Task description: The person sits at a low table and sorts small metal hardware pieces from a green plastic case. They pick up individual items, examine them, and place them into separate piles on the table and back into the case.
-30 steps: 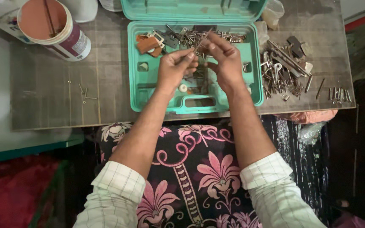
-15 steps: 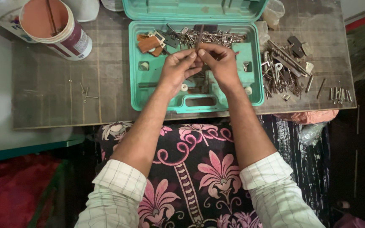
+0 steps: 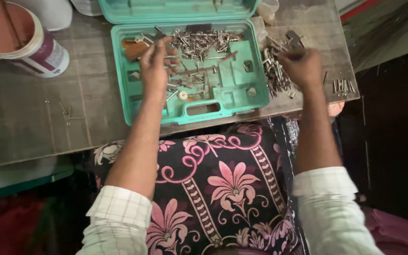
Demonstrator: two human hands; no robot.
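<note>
An open teal plastic case [image 3: 133, 101] lies on a grey wooden board [image 3: 34, 137]. Several screws and bolts [image 3: 199, 40] fill its upper tray. My left hand [image 3: 157, 63] hovers over the case's left half with fingers loosely curled, nothing visible in them. My right hand [image 3: 301, 66] is off the case to the right, fingers bent down onto a pile of metal hardware [image 3: 274, 71]. The back of that hand hides whatever the fingers touch or hold.
A round tub of pinkish-brown paint [image 3: 20, 40] stands at the board's far left. A few small screws [image 3: 67, 113] lie left of the case, and a row of bolts [image 3: 343, 86] lies near the right edge. A floral cloth [image 3: 223, 179] covers my lap.
Both hands were together over the case on a thin metal rod. They have separated: the right hand swung right to the hardware pile, and the left stayed over the case. The view shifted right.
</note>
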